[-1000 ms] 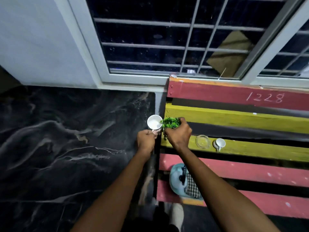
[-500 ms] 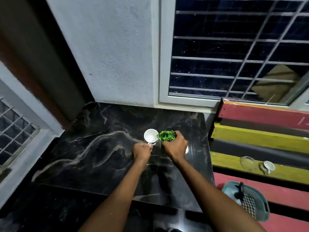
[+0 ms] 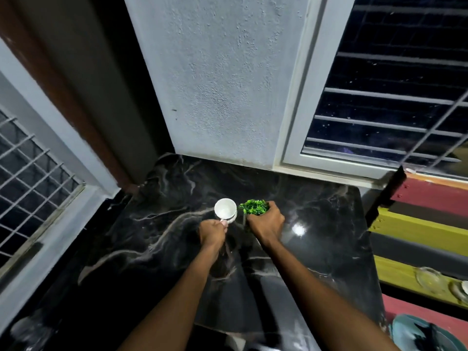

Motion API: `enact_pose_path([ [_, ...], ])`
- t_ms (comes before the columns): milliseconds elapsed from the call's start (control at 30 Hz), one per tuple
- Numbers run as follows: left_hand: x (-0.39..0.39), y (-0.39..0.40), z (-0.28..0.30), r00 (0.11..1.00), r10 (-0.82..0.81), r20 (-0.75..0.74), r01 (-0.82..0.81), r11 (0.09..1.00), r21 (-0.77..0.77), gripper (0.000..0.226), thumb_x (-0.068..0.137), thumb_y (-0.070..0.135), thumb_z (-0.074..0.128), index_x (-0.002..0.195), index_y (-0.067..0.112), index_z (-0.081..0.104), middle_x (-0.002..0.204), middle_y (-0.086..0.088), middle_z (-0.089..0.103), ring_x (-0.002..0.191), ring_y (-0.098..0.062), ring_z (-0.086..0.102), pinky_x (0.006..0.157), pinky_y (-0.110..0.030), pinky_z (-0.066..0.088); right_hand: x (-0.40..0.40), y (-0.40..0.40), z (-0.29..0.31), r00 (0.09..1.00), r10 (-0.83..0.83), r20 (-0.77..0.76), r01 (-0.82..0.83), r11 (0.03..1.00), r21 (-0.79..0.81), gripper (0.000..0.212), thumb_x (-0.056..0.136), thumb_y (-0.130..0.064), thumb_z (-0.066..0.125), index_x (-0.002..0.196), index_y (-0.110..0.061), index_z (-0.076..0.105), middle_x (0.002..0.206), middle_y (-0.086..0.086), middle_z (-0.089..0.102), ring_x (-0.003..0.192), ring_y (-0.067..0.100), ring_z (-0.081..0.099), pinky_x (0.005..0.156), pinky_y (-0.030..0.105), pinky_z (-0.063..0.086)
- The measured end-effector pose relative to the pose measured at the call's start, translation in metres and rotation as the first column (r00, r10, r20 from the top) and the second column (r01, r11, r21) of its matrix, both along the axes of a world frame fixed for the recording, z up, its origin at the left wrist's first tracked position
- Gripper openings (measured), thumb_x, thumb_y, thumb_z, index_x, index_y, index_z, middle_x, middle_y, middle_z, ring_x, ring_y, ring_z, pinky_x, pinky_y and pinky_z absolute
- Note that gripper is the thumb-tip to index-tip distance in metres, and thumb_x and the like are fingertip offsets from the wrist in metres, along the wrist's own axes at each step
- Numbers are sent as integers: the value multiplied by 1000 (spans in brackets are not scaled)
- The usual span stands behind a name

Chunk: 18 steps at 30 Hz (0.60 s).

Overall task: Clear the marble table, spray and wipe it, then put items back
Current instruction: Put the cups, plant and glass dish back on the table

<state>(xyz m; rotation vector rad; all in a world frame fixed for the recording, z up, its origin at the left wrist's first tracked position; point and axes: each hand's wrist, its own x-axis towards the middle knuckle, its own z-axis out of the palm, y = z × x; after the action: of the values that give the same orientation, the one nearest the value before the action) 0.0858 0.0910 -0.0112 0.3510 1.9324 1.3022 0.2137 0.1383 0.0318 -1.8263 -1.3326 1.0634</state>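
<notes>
A single head-worn camera looks forward and steeply down over the black marble desk (image 3: 157,239) from its near edge. The wide lens bends the wall (image 3: 222,79) and window (image 3: 379,102) beyond the desk's far side. Both forearms reach in from the bottom edge, so the hands (image 3: 266,225) sit close, near the middle. The striped bench (image 3: 417,224) lies right of the desk.
</notes>
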Motion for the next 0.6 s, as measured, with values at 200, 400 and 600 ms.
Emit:
enact_pose_path([
  [200, -48, 54, -21, 998, -21, 65, 23, 999, -29, 38, 90, -10, 61, 56, 5, 55, 71, -12, 60, 83, -24, 57, 83, -39, 47, -40, 61, -32, 997, -62, 46, 66, 994, -90, 42, 66, -31, 78, 105, -20, 67, 99, 4, 75, 96, 28, 69, 82, 30, 54],
  [400, -88, 97, -40, 996, -91, 8, 91, 992, -88, 36, 88, -4, 67, 55, 8, 60, 73, -15, 60, 83, -21, 55, 78, -36, 48, -68, 120, -47, 988, -52, 146, 70, 990, -118, 38, 69, -29, 74, 105, -20, 63, 101, 9, 73, 99, 33, 67, 81, 32, 52],
  [600, -124, 124, -54, 992, -117, 40, 120, 988, -99, 35, 91, 3, 65, 58, 13, 60, 77, -14, 63, 79, -22, 56, 67, -36, 43, -94, 175, -56, 977, -43, 208, 65, 993, -100, 47, 69, -31, 74, 113, -18, 63, 102, 9, 73, 96, 32, 70, 85, 39, 60],
])
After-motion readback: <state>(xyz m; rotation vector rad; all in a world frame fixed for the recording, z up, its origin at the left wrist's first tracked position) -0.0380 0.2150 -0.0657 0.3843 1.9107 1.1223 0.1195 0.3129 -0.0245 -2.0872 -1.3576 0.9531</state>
